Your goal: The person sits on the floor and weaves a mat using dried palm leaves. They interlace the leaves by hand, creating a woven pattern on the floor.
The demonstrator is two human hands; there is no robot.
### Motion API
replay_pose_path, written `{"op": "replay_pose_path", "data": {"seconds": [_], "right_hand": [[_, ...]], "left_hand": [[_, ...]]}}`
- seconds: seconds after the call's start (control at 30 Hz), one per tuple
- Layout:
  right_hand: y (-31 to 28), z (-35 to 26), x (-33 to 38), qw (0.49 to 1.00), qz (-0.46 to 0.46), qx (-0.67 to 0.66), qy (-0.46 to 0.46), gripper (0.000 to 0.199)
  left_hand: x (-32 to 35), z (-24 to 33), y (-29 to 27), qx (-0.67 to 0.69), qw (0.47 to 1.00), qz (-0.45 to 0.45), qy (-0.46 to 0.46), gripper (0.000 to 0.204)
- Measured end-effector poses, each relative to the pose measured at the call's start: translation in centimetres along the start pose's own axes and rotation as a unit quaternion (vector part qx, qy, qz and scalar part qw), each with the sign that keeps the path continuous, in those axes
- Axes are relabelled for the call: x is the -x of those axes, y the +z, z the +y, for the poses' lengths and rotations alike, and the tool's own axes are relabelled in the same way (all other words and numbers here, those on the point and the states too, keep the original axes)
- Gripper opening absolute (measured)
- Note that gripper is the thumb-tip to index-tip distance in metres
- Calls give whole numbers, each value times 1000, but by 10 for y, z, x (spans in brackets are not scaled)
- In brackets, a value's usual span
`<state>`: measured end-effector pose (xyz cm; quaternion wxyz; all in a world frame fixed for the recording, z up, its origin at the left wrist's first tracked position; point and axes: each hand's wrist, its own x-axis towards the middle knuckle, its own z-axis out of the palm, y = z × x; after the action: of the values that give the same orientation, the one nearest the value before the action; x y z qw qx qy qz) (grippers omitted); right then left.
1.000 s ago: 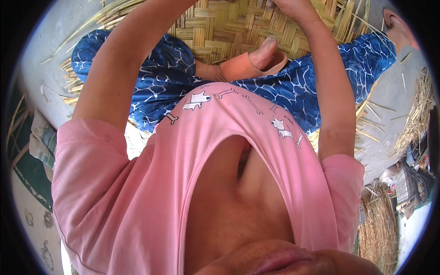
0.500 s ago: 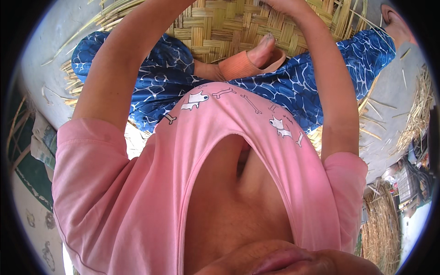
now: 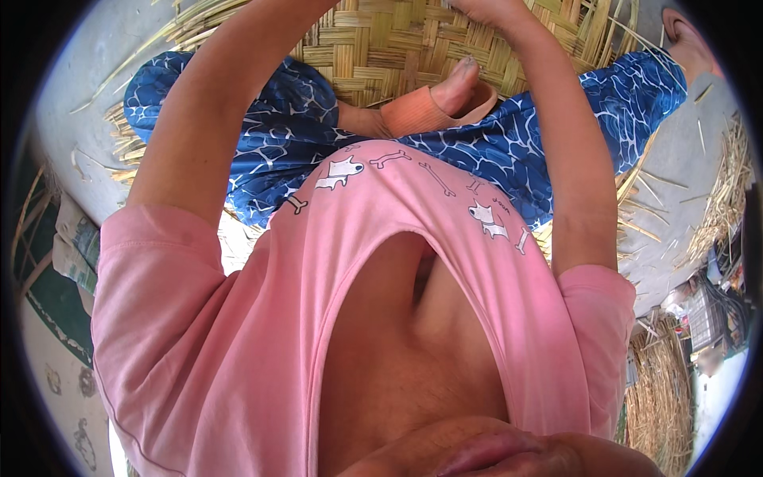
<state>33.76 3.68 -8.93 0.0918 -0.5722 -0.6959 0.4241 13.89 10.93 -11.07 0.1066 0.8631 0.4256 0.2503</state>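
Right hand (image 3: 486,9) reaches forward to the top edge of view, resting on a woven bamboo mat (image 3: 381,48); only its heel and wrist show, so how far it is open cannot be told. The left hand is cut off above the frame, only the forearm showing. The mat lies on the ground directly under the right hand, spreading toward the person's lap, with loose bamboo strips (image 3: 604,32) fanning from its edges. A foot in an orange sandal (image 3: 433,107) rests on the mat's near edge, between legs in blue patterned trousers (image 3: 278,135).
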Motion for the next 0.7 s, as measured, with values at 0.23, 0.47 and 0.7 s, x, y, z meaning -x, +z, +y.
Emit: {"op": "replay_pose_path", "data": {"seconds": [0.23, 0.47, 0.7], "right_hand": [[1, 23, 4, 956, -31, -283, 69, 20], [-4, 9, -3, 965, -1, -243, 99, 17], [-3, 0, 2, 993, 52, -80, 66, 16]], "left_hand": [[-6, 0, 10, 18, 999, 26, 36, 21], [-10, 2, -6, 73, 997, -30, -16, 21], [-6, 7, -11, 34, 998, -46, 23, 39]]}}
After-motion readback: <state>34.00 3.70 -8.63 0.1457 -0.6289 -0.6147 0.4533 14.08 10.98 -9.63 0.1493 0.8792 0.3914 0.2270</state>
